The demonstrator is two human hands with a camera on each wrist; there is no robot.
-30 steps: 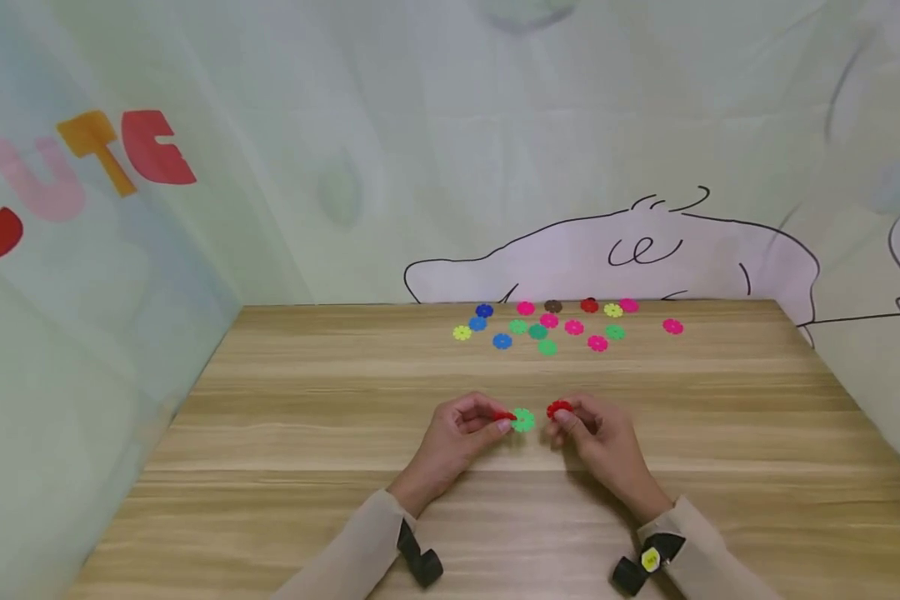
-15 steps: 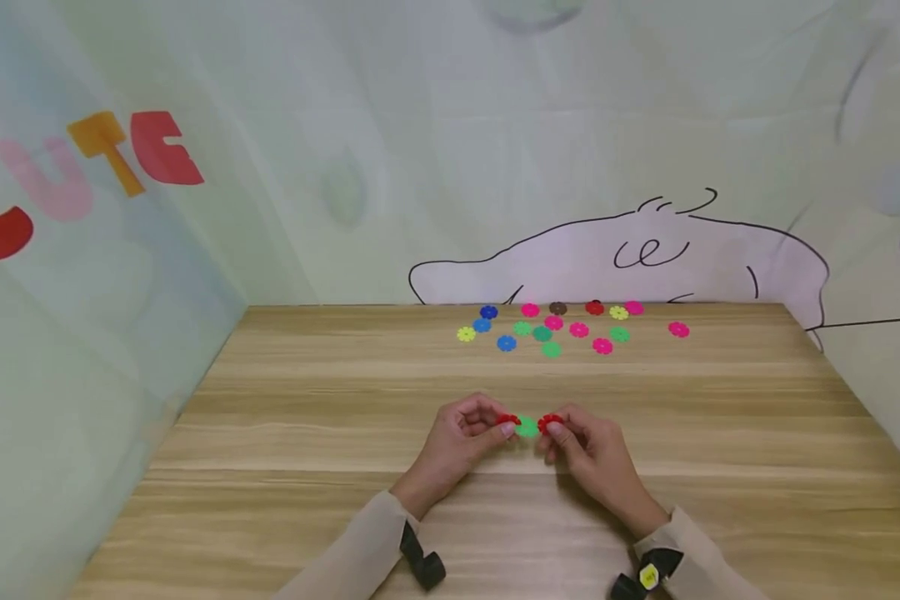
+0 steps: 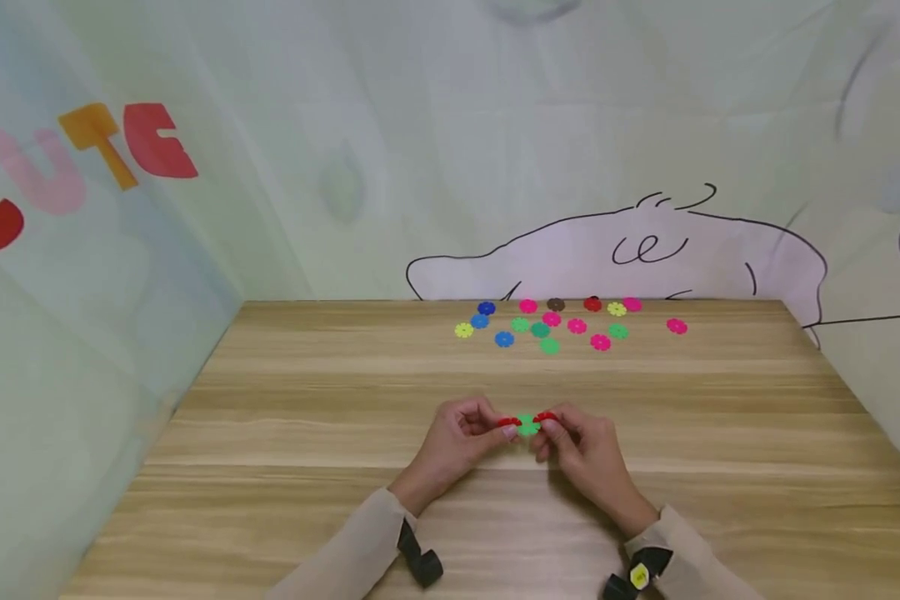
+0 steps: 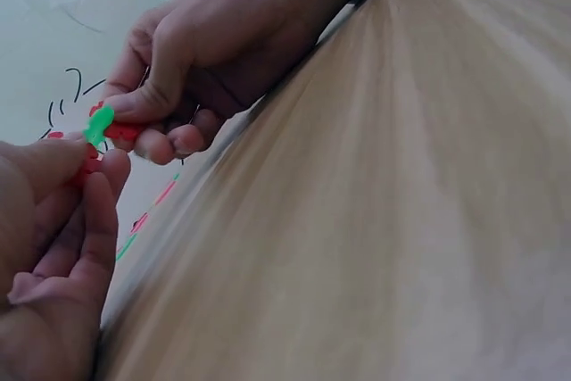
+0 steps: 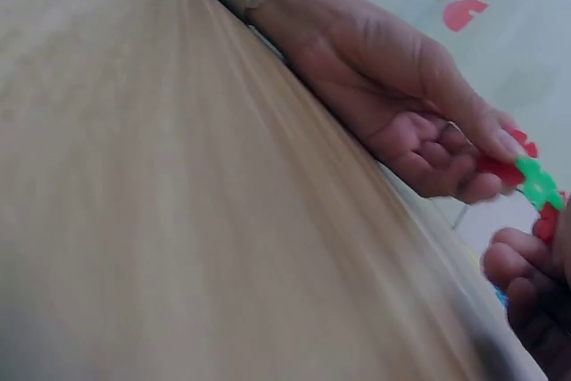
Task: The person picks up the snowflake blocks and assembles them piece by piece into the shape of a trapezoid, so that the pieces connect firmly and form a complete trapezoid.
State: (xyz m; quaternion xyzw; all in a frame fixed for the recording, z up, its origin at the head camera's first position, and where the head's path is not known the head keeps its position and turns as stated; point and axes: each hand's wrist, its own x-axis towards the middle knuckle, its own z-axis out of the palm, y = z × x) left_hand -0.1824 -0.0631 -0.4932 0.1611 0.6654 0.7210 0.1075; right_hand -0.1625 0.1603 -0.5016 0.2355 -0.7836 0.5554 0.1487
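Between my two hands a green notched flower-shaped plastic disc (image 3: 527, 426) stands in line with two red ones. My left hand (image 3: 453, 446) pinches the left red disc (image 3: 507, 422) between thumb and fingers, and this red piece is joined to the green one's left side. From the other side my right hand (image 3: 588, 462) pinches the right red disc (image 3: 546, 416), which touches the green disc's right edge. In the left wrist view the green disc (image 4: 99, 125) appears edge-on between the fingertips. Fingers partly cover both red discs; how deep the right one's slot sits cannot be told.
Loose flower discs lie scattered along the back of the wooden table (image 3: 307, 433), among them a blue disc (image 3: 504, 339), a yellow disc (image 3: 463, 331) and a pink disc (image 3: 677, 327). Behind the table hangs a printed cloth backdrop (image 3: 390, 150).
My right hand has moved left, bringing its red disc from apart from the green disc to contact with its right edge. My left hand has barely moved.
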